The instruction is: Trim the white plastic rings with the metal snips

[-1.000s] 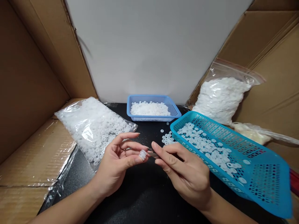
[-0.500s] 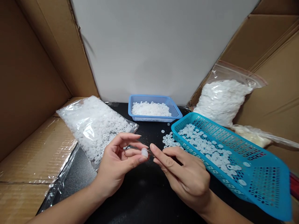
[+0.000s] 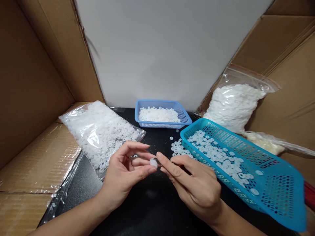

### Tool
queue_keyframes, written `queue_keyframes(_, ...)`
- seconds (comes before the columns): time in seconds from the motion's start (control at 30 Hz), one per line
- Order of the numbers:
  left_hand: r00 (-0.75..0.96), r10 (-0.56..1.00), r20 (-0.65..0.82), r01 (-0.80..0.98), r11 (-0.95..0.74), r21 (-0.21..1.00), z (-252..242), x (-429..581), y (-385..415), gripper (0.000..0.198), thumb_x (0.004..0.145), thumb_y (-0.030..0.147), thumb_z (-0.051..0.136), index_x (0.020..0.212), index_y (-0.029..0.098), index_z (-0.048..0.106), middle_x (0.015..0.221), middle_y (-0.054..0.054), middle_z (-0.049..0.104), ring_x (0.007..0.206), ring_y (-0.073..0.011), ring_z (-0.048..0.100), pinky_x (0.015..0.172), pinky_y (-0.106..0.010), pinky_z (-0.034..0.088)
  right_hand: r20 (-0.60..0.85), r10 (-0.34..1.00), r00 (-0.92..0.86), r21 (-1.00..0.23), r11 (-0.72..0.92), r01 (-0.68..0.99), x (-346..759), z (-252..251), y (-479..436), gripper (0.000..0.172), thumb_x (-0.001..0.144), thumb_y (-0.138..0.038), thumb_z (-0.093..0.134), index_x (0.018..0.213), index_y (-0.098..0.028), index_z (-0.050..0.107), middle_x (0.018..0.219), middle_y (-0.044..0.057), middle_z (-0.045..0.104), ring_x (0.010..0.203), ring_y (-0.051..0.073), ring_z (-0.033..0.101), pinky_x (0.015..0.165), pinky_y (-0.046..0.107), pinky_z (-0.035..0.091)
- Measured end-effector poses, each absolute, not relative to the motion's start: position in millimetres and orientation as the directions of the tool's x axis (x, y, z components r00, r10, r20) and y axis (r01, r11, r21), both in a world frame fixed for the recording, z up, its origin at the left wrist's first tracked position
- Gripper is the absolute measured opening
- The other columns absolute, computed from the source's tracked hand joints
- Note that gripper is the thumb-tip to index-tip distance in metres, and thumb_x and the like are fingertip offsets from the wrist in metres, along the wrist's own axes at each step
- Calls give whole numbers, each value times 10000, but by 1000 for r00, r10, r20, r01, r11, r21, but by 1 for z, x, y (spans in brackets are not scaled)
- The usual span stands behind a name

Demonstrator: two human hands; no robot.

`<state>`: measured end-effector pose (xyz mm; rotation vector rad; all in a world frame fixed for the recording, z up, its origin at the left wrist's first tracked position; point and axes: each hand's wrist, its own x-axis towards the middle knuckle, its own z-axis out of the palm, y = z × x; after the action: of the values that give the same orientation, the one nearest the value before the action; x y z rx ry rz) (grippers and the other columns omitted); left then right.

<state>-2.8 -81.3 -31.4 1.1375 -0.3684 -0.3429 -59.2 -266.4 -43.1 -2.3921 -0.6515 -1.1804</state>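
Observation:
My left hand (image 3: 124,173) pinches a small round translucent white plastic piece (image 3: 154,163) between thumb and fingers, near the middle of the view. My right hand (image 3: 195,185) is closed, its index finger stretched toward that piece. A thin dark tool (image 3: 157,159) shows as a sliver at the right fingertips and touches or nearly touches the white piece; most of it is hidden, so I cannot tell its kind. Several loose white rings (image 3: 178,149) lie on the black table just beyond my right hand.
A clear bag of white rings (image 3: 98,131) lies at left. The small blue basket (image 3: 162,125) at the back and the larger turquoise basket (image 3: 280,216) at right hold more rings. Behind stand a zip bag of white pieces (image 3: 232,105) and cardboard walls (image 3: 287,65).
The white piece has turned slightly between my left fingers, showing more of its round face. Both hands stay in almost the same place; my right fingertips have shifted a little left.

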Motion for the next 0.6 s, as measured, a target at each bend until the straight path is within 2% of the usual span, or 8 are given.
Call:
queue_keyframes(0.2,882,-456,121,66,373,926,-33,-3,-80,339,741,117,858,1017,218,688,903,14,740,754,-91,731,762,-167,611,806,248,538,-132,-810,571,-59,-43,-268,545,912,-55,622,1428,-226,574,780,25,624,689,98,566,601,236,421)
queue_keyframes(0.33,877,-465,120,70,370,927,-34,-2,-80,346,751,120,854,1038,209,682,904,6,739,751,-92,733,758,-162,609,811,267,520,-90,-822,562,-60,-41,-269,454,919,-53,614,1345,-205,636,777,25,624,688,94,560,605,230,416)
queue_keyframes(0.4,873,-470,129,61,369,928,-33,-2,-81,346,755,114,850,1040,207,678,908,5,744,773,-96,739,769,-156,606,809,261,526,-106,-815,569,-59,-40,-269,417,918,-37,602,1299,-195,661,768,23,617,682,91,558,604,221,423)
queue_keyframes(0.47,868,-474,150,39,365,930,-31,-2,-81,342,765,102,840,1041,212,670,918,7,753,833,-108,748,788,-148,599,794,184,579,-243,-777,581,-57,-40,-268,380,942,-42,560,1276,-187,670,753,19,595,661,82,547,593,202,433)
queue_keyframes(0.53,859,-481,177,9,358,934,-29,-3,-82,332,793,105,818,1055,228,656,929,10,761,919,-132,749,806,-158,598,735,34,677,-469,-696,544,-54,-41,-267,325,985,-112,518,1256,-196,676,776,23,598,665,80,553,596,190,449)
queue_keyframes(0.6,850,-483,212,-46,333,942,-28,-3,-81,335,819,118,797,1088,245,642,946,7,765,977,-149,740,813,-178,598,617,-133,775,-693,-558,456,-51,-43,-266,287,1021,-245,492,1247,-221,669,790,20,597,646,79,542,569,184,442)
